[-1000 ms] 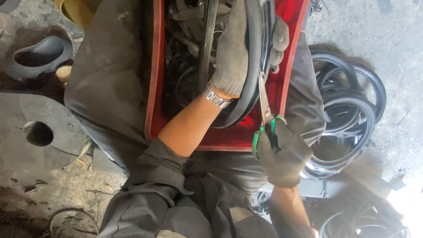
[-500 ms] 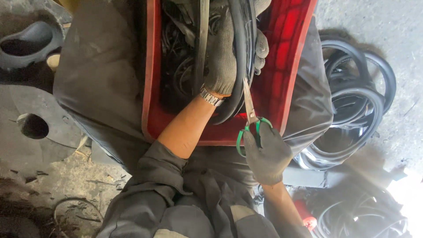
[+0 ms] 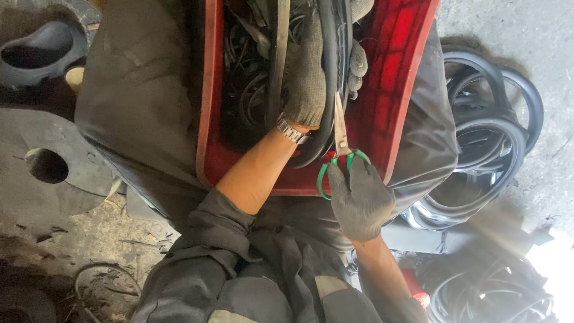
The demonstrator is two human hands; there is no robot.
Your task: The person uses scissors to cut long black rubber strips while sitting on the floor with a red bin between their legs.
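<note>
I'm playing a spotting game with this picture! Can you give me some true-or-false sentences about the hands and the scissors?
1. The right hand holds scissors with green handles. True.
2. The left hand is bare. False: it wears a grey glove.
3. The left hand grips a black rubber strip over a red crate. True.
4. The crate is blue. False: it is red.
5. A watch sits on the left wrist. True.

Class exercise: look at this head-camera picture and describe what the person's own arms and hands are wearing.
The left hand wears a grey knitted work glove, with a silver metal wristwatch at the wrist. The left forearm is bare; its dark grey sleeve is bunched up near the elbow. The right hand wears a darker grey knitted glove, and the forearm behind it is bare.
</note>
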